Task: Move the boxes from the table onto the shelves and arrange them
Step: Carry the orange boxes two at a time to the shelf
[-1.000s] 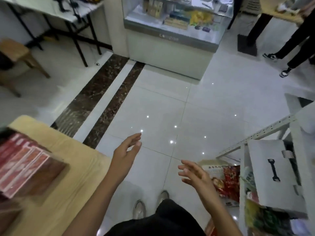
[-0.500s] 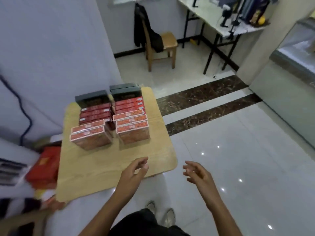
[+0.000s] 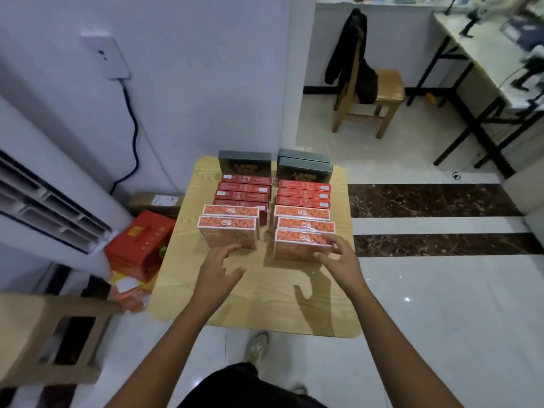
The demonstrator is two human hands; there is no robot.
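Note:
A light wooden table (image 3: 259,301) carries two columns of boxes. Orange boxes stand at the front, red boxes (image 3: 244,188) in the middle and dark grey boxes (image 3: 304,166) at the back. My left hand (image 3: 219,269) hovers with spread fingers just in front of the front left orange box (image 3: 226,235), holding nothing. My right hand (image 3: 338,257) reaches the right end of the front right orange box (image 3: 294,247). Its fingertips touch the box's top right corner and the thumb lies near the front face. No shelves are in view.
A white standing air conditioner (image 3: 44,201) is at the left, with a red gift box (image 3: 141,242) and a brown carton (image 3: 156,201) on the floor beside the table. A wooden stool (image 3: 50,334) stands at lower left. A chair with a black jacket (image 3: 368,92) and a desk (image 3: 485,69) stand behind.
My view has swung left from the shelf and floor to face the table. Both hands have moved forward over the table, and the right one now touches the front right orange box.

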